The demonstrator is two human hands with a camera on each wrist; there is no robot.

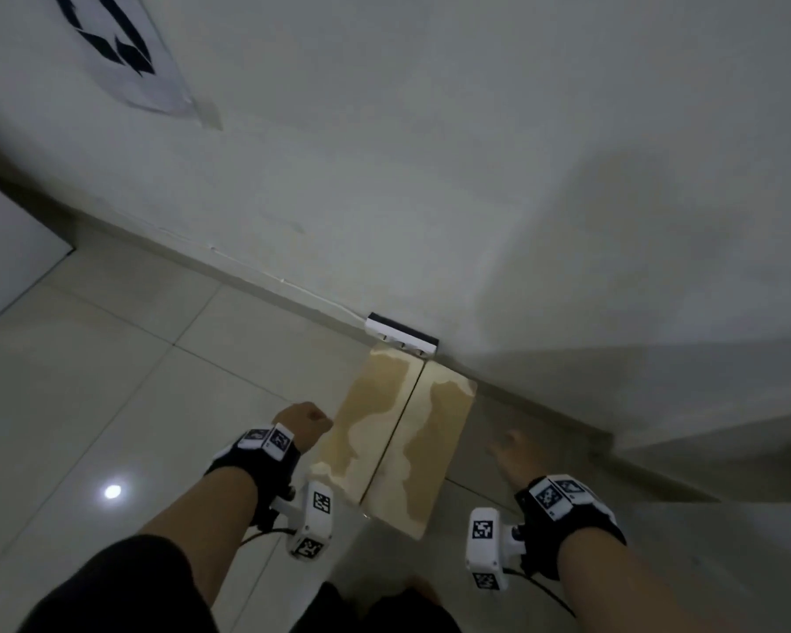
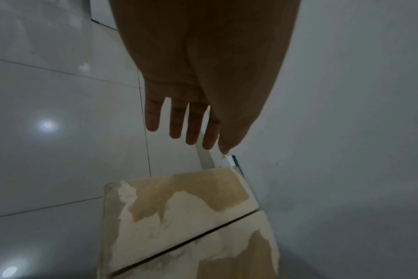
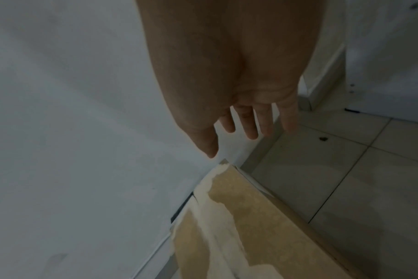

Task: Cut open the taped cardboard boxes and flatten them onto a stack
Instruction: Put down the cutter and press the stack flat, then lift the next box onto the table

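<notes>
A brown cardboard box (image 1: 398,440) stands on the tiled floor against the wall, its two top flaps meeting at a dark centre seam, their paper torn in pale patches. My left hand (image 1: 304,424) hovers just left of the box; the left wrist view shows its fingers (image 2: 177,122) straight and spread, holding nothing, above the box (image 2: 186,217). Just right of the box is my right hand (image 1: 514,452), blurred. In the right wrist view its fingers (image 3: 249,122) hang straight and empty over the box's far corner (image 3: 232,207).
A white power strip (image 1: 400,335) with a thin cable lies at the wall's foot just behind the box. A printed sheet (image 1: 115,43) is taped on the wall at upper left. A white door or panel (image 1: 5,262) stands at far left. Glossy floor tiles (image 1: 110,381) spread left.
</notes>
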